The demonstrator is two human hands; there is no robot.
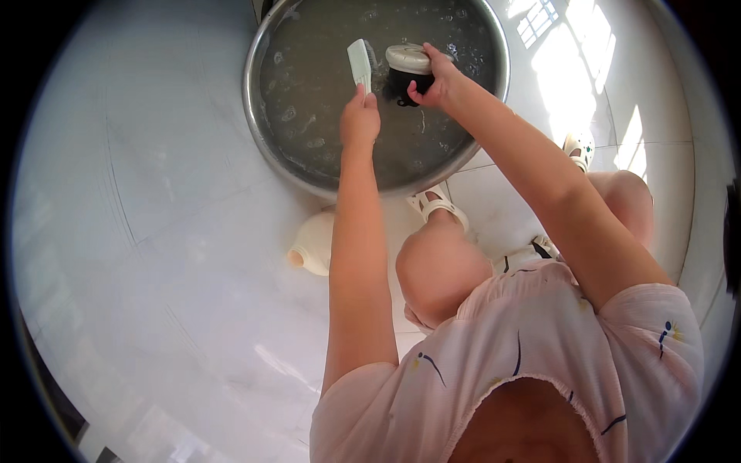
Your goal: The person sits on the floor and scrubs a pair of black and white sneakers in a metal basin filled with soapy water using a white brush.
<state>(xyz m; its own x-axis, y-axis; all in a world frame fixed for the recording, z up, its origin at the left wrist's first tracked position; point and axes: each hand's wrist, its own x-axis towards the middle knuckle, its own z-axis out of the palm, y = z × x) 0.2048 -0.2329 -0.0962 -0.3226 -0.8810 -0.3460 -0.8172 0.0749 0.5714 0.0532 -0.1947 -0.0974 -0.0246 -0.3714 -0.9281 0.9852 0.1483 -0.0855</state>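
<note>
My left hand point(360, 120) grips the handle of a white plastic scrubbing brush point(360, 61). Its grey bristles face right, towards a black item with a rounded off-white end point(408, 59), possibly a shoe. Around that item's right side are the fingers of my right hand point(439, 82); a small dark loop hangs from its lower edge. Both hands are over a large round metal basin point(252, 110) of cloudy grey water point(312, 116) with patches of foam. A short gap separates brush and item.
A cream plastic jug point(315, 246) lies on the pale tiled floor point(173, 231), below the basin and partly behind my left forearm. My feet wear white clogs point(438, 206), one close to the basin's rim. Sunlight falls on the tiles at right.
</note>
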